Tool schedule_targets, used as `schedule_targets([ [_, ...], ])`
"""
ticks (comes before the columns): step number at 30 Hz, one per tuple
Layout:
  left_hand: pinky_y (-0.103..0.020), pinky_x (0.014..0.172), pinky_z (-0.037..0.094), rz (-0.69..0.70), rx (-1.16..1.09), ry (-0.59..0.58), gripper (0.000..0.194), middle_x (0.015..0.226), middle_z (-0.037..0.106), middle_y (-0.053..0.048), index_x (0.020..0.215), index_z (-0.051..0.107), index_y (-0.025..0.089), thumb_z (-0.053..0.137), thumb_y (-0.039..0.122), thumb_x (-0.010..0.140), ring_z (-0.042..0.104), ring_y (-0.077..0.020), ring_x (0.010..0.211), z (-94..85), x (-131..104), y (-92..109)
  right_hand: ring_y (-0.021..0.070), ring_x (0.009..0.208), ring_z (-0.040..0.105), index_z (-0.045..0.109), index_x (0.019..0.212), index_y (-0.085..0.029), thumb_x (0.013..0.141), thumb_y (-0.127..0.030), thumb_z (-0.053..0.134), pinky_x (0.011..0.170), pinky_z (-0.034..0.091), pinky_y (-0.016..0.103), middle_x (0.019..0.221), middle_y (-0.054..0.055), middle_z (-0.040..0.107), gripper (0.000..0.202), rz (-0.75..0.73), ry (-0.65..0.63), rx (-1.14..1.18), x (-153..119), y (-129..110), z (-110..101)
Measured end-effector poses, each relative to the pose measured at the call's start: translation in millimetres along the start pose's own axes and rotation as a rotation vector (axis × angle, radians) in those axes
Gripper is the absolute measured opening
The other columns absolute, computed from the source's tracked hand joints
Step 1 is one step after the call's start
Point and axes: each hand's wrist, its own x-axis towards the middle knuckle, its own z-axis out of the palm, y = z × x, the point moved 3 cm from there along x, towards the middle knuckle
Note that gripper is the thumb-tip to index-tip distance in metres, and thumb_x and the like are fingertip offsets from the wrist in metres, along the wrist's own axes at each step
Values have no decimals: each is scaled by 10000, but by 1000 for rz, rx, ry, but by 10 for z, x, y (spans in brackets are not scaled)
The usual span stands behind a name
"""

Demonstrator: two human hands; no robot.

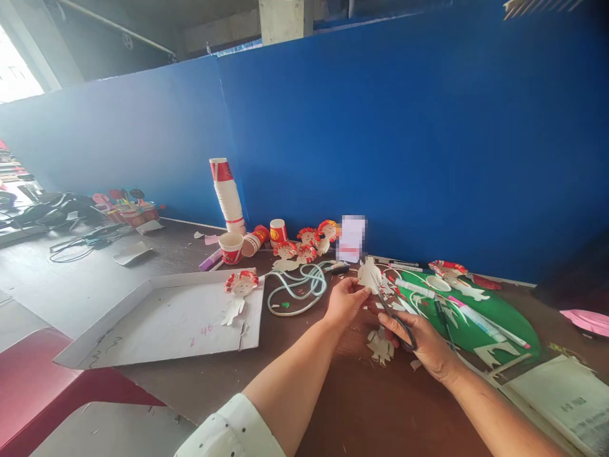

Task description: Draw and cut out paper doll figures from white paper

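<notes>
My left hand (346, 301) pinches the edge of a white paper cutout (369, 273) and holds it up over the brown table. In my right hand (431, 346) is a pair of scissors (406, 332) with dark handles, its blades against the right side of that cutout. Below the scissors lies another pale paper figure (380, 349), close to my right fingers. A finished-looking figure with a red fringed head (242, 283) rests on the white cardboard lid (162, 317) at left. Several similar red-fringed figures (308, 237) lie behind my left hand.
A tall stack of paper cups (227, 197) stands by the blue partition (380, 133). A looped pale cable (297, 295) lies left of my hands. To the right, markers (480, 320) and paper scraps cover a green round sheet (516, 317). A white packet (566, 397) sits at front right.
</notes>
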Motion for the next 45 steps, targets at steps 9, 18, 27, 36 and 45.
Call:
schedule_targets([
  [9, -263, 604, 487, -11, -4, 4, 296, 695, 638, -23, 770, 564, 154, 776, 270, 601, 609, -131, 582, -1, 0, 4, 115, 516, 420, 595, 625, -201, 822, -467, 577, 488, 272, 255, 531, -33, 526, 332, -15, -3, -11, 17, -1, 4],
  [18, -269, 629, 495, -41, -102, -21, 344, 689, 628, -22, 719, 572, 146, 808, 330, 551, 606, -131, 604, 20, -40, 17, 128, 521, 432, 571, 591, -207, 826, -486, 566, 502, 292, 266, 530, -26, 524, 364, -34, 14, -27, 9, -38, 3],
  [27, -309, 719, 497, -104, -190, -48, 357, 742, 647, -55, 793, 604, 113, 817, 245, 538, 635, -157, 677, -3, -9, -35, 119, 512, 413, 559, 573, -203, 840, -448, 548, 507, 296, 257, 517, -34, 526, 362, -19, 51, -99, 33, 45, -47],
  [36, -251, 611, 446, -79, -119, -6, 401, 704, 624, -24, 796, 574, 118, 828, 213, 501, 591, -111, 584, 16, -25, -5, 142, 552, 466, 616, 685, -216, 829, -478, 552, 527, 338, 261, 552, -27, 535, 306, -48, 43, -109, 31, 23, -35],
  [45, -234, 576, 426, -61, -103, 7, 432, 677, 594, -1, 786, 564, 120, 835, 273, 485, 557, -89, 556, 9, -36, 1, 138, 546, 453, 595, 607, -215, 828, -482, 560, 528, 352, 258, 543, -26, 520, 348, -93, 36, -147, 19, -20, -13],
])
